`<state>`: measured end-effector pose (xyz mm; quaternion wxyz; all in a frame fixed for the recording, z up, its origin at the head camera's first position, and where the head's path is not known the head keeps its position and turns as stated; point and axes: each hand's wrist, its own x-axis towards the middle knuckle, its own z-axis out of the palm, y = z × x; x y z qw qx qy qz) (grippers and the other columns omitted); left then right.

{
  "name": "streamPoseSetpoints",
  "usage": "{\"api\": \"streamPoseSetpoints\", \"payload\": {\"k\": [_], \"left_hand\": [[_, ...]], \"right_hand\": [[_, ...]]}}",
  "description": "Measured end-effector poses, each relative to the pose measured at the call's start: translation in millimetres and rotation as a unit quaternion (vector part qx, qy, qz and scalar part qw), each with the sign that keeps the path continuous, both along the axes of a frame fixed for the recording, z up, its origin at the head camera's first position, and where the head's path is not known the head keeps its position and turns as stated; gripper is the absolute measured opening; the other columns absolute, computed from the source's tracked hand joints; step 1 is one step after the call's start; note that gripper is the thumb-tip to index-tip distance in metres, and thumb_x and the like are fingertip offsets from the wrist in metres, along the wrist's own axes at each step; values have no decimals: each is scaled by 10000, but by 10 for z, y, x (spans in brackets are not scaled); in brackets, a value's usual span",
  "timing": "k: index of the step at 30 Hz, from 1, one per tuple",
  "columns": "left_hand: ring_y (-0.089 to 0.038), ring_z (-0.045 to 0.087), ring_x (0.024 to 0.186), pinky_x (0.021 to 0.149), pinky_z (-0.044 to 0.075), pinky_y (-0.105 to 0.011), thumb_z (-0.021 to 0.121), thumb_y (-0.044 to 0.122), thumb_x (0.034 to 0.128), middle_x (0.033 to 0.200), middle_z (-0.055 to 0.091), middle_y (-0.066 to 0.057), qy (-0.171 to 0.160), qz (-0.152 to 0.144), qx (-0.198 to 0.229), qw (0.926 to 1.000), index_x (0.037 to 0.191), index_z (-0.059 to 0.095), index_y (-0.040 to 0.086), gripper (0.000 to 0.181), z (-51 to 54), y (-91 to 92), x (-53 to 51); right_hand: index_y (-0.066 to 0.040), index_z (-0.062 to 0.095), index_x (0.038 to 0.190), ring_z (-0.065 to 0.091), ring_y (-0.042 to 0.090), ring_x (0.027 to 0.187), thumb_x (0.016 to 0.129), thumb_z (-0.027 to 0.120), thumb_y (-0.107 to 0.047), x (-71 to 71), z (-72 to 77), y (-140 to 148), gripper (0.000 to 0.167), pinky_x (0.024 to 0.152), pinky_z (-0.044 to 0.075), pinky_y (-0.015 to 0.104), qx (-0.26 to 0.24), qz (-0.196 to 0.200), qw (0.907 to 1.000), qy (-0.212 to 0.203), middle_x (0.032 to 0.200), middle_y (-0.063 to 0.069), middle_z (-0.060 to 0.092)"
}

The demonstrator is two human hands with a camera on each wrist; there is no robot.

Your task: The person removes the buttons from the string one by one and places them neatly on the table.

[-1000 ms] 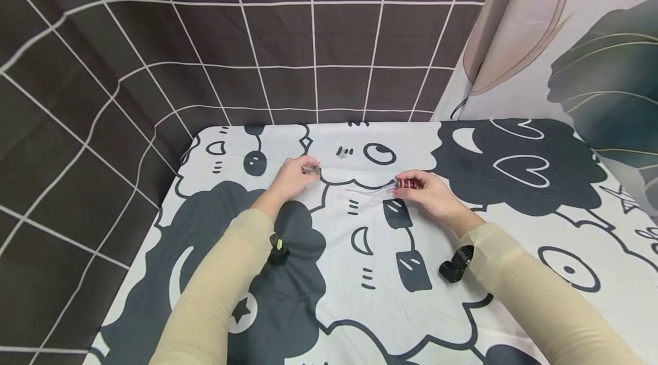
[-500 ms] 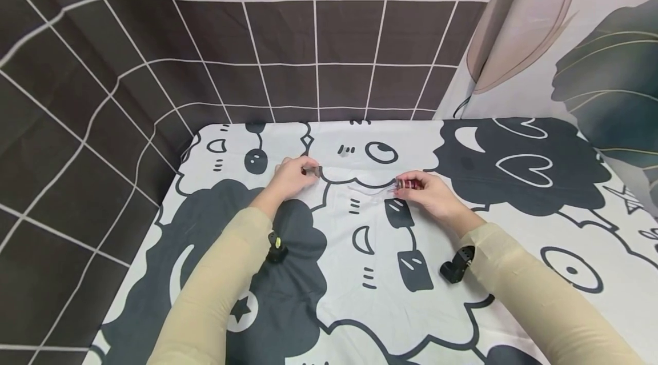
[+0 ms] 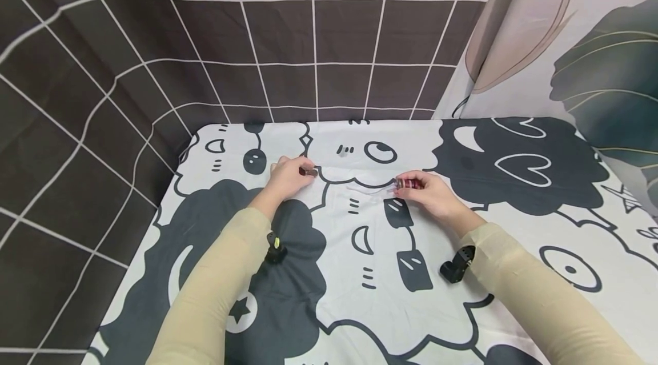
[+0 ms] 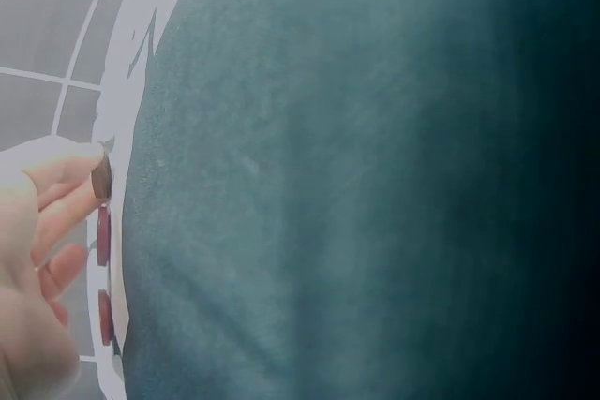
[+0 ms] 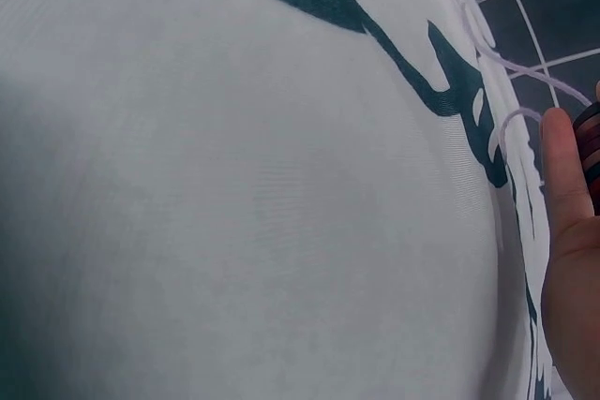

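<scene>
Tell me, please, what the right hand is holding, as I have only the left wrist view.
Observer: The right hand grips what looks like a stack of reddish pieces.
Operator: Thank you; is there a cord near it?
Observer: Yes, the right wrist view shows a pale cord by that hand.
Operator: And are the two hands touching?
Observer: No, the head view shows the left hand apart from it, with patterned cloth between.

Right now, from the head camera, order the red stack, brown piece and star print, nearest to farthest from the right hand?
1. Red stack: held in the right hand.
2. Brown piece: leftward, pinched in the left hand.
3. Star print: lower left, on the cloth.
</scene>
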<state>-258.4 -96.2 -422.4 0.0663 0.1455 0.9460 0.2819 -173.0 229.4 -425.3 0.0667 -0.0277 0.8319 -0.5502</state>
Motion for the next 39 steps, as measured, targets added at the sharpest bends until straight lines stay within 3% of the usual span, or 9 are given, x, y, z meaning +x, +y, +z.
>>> {"api": "streamPoseSetpoints", "payload": {"k": [10,17,24,31,39], "left_hand": [[-233,441,1045,919,263,-426,669,221,854,1034,648,-4,81,-50,-168,9998,1123,648,158,278,-6,15,-10],[-249,448,1058,907,284,-425,665,221,848,1062,648,-18,167,-174,-432,9988,1150,641,153,310,19,31,-5],[-245,445,1065,909,293,-412,662,227,849,1090,645,-12,155,-204,-573,9980,1161,638,159,321,23,35,-4],[-247,433,1049,916,292,-424,677,280,840,1100,639,-20,170,-82,-217,9996,1191,625,156,376,18,10,-5],[-250,418,1070,940,300,-429,698,309,823,1101,637,-24,98,39,247,9996,1211,617,162,423,88,63,22]], "right_hand": [[42,591,1153,538,104,810,801,735,-125,8,16,-16,415,672,429,184,-199,67,9998,-45,982,78,641],[67,583,1157,507,121,784,804,709,-58,40,85,-42,396,647,418,189,-205,9,9997,-134,958,61,605],[10,606,1153,475,137,780,791,742,-145,25,5,-17,416,632,406,196,-11,-47,9999,-133,946,59,579],[0,604,1151,491,144,788,793,738,-168,14,-30,-14,418,637,420,202,91,-56,9999,-46,962,68,588],[25,595,1163,497,131,793,804,729,-148,6,9,-11,421,647,421,196,-23,42,10000,-1,974,81,592]]}}
